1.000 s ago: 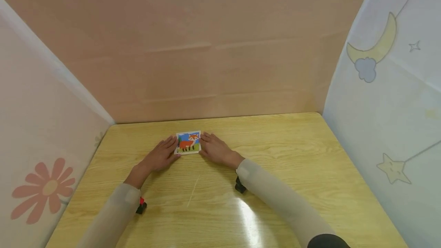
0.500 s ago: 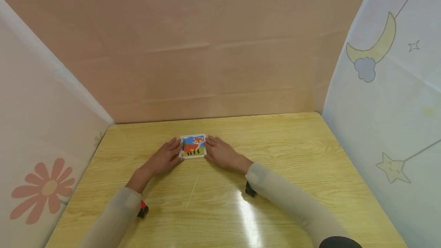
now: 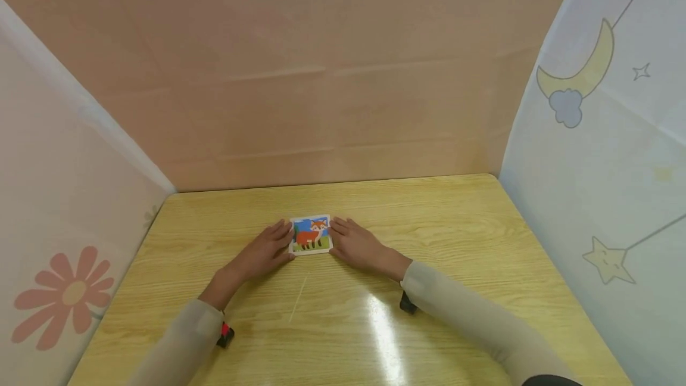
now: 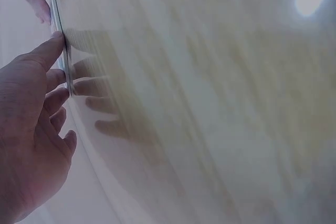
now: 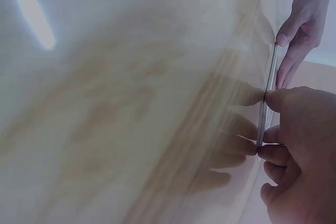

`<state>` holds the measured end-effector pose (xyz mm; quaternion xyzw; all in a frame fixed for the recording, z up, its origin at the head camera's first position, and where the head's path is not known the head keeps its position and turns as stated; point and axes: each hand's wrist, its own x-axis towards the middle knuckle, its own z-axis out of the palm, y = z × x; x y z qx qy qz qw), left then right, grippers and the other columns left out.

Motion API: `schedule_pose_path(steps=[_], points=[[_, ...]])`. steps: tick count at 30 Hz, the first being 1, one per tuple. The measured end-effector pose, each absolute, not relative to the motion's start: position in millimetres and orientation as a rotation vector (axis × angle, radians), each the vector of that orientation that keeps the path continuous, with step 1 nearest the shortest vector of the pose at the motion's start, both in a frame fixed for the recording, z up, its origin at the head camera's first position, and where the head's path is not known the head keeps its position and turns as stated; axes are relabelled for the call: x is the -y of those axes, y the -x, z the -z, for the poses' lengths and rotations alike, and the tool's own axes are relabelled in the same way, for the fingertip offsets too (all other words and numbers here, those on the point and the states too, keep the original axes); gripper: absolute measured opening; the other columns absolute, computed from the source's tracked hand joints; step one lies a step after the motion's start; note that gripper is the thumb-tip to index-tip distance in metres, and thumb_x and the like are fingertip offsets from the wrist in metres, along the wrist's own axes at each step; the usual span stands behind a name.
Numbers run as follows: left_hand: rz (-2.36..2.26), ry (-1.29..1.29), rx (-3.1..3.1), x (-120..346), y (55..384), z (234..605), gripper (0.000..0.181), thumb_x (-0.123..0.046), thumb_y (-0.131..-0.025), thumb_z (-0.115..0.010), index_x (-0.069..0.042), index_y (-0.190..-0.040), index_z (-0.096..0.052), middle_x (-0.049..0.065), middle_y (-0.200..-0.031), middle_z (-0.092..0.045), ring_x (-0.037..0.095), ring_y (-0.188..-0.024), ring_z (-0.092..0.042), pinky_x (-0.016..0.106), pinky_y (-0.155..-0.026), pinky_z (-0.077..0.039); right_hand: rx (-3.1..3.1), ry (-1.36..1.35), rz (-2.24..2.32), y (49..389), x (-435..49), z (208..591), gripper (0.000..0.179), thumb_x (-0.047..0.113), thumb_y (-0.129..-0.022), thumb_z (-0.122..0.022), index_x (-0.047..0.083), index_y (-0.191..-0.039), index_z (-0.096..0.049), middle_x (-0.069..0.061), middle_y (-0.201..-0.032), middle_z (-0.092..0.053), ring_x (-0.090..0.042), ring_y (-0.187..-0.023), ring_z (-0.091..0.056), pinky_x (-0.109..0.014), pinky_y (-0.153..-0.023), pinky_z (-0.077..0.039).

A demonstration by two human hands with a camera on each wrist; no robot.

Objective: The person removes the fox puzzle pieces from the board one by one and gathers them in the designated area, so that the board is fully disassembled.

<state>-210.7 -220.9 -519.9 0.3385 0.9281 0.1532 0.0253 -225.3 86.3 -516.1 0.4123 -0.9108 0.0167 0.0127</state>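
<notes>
A small, thin square board (image 3: 312,236) with a white border and a picture of an orange fox lies face up on the wooden table (image 3: 332,344). At its left edge, my left hand (image 3: 262,252) touches it with extended fingers. Against the opposite edge rest the fingers of my right hand (image 3: 360,245). Seen edge-on in the left wrist view, the board (image 4: 62,30) has the left thumb and fingertips along its side. In the right wrist view, the right thumb and fingertips meet the board's edge (image 5: 269,72). Each hand covers a little of the border.
A plain tan sheet (image 3: 332,76) stands behind the table. Printed sheets flank it: a flower (image 3: 72,293) on the left one, a moon (image 3: 584,70) and a star (image 3: 610,260) on the right. Small black devices (image 3: 226,335) sit at both wrists. Glare (image 3: 386,338) marks the near tabletop.
Both hands and the fox board between them have slid together to the right and slightly toward the near side. The hands have kept their places at its two sides.
</notes>
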Motion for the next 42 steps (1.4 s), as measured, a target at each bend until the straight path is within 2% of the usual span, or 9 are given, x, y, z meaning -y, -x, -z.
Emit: schedule_pose_path(steps=[15,28,42], points=[[-0.413,-1.041,-2.798,199.2,193.0,515.9,0.069,-0.038,-0.108,-0.063,0.001,-0.160,-0.041,0.021,-0.170,-0.031,0.043,-0.160,-0.022,0.061,-0.126,-0.028,2.796,-1.313,-0.058,202.0,-117.4,513.7,0.060,0.039,-0.110,-0.058,-0.004,-0.152,-0.054,-0.022,-0.159,-0.050,-0.037,-0.153,-0.042,-0.054,-0.125,-0.034],[-0.454,-1.098,-2.785,175.7,178.5,515.5,0.068,-0.036,-0.107,-0.064,0.001,-0.160,-0.042,0.020,-0.169,-0.033,0.041,-0.159,-0.025,0.060,-0.126,-0.029,2.772,-1.297,-0.079,184.9,-146.2,515.6,0.059,0.037,-0.109,-0.060,-0.004,-0.151,-0.054,-0.023,-0.158,-0.051,-0.038,-0.151,-0.043,-0.054,-0.125,-0.034],[-0.376,-1.174,-2.771,143.4,169.4,513.3,0.067,-0.036,-0.108,-0.064,0.004,-0.158,-0.045,0.022,-0.168,-0.036,0.039,-0.158,-0.031,0.059,-0.125,-0.031,2.718,-1.275,-0.093,167.3,-180.4,519.3,0.059,0.036,-0.106,-0.065,-0.005,-0.148,-0.058,-0.024,-0.155,-0.054,-0.038,-0.148,-0.047,-0.055,-0.122,-0.039]])
